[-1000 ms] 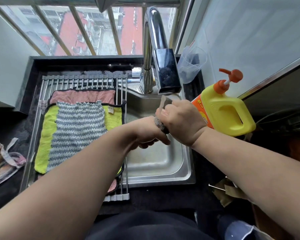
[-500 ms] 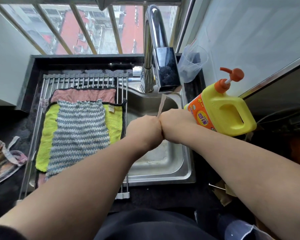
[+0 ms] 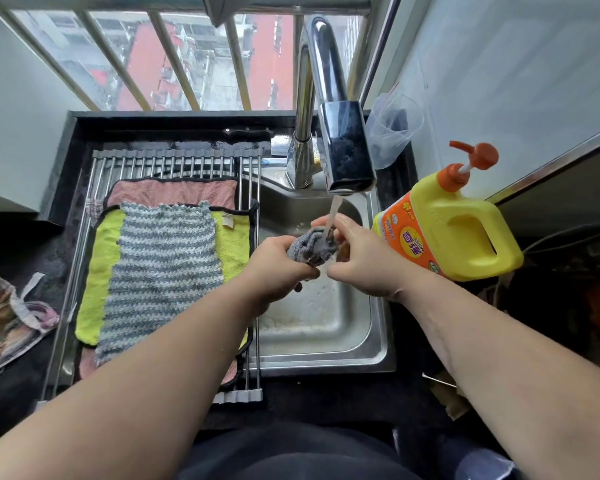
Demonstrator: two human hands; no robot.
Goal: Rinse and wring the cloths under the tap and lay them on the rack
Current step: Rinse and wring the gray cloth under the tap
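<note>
Over the steel sink [image 3: 326, 355], both my hands hold a bunched grey cloth [image 3: 310, 245] under the water running from the tap [image 3: 347, 157]. My left hand [image 3: 278, 268] grips its left end, fingers curled round it. My right hand [image 3: 357, 258] holds the right end, with the stream falling on the cloth between them. On the roll-up rack [image 3: 174, 161] at the left lie three cloths: a pink one [image 3: 174, 190] at the bottom, a yellow-green one [image 3: 101, 258] over it, and a grey striped knitted one [image 3: 163, 268] on top.
A yellow detergent jug [image 3: 454, 223] with an orange pump stands right of the sink, close to my right wrist. A clear plastic cup [image 3: 392, 133] sits behind it by the wall. A patterned cloth bag [image 3: 7, 313] lies on the dark counter at the far left.
My fists were pressed together, hiding the cloth; they have drawn apart and lifted slightly, so the grey cloth shows between them under the stream.
</note>
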